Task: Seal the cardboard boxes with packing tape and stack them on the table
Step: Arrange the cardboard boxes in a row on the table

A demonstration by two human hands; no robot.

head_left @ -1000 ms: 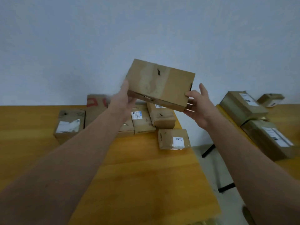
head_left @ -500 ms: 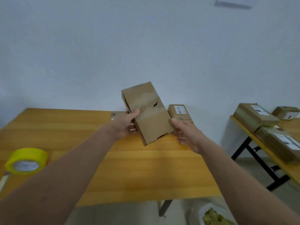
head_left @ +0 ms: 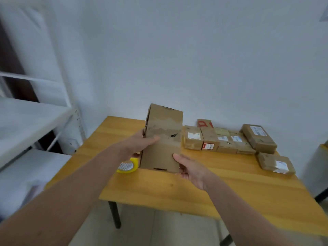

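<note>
I hold a long brown cardboard box (head_left: 164, 132) above the wooden table (head_left: 221, 189), its far end tilted up. My left hand (head_left: 140, 144) grips its left side with the thumb across the top face. My right hand (head_left: 190, 168) grips its near right corner, thumb on top. A yellow roll of packing tape (head_left: 126, 167) lies on the table just below the box, partly hidden by my left forearm. A row of several cardboard boxes (head_left: 229, 139) with labels sits at the table's far right, one of them stacked on others.
One more labelled box (head_left: 276, 164) lies alone near the table's right edge. White metal shelving (head_left: 35, 118) stands to the left. A white wall is behind the table. The table's black leg (head_left: 114, 214) shows over a grey floor.
The view has swung left and the box has turned lengthwise away from me. It now sits lower over the table's left part, above the tape roll. Both hands still hold it.
</note>
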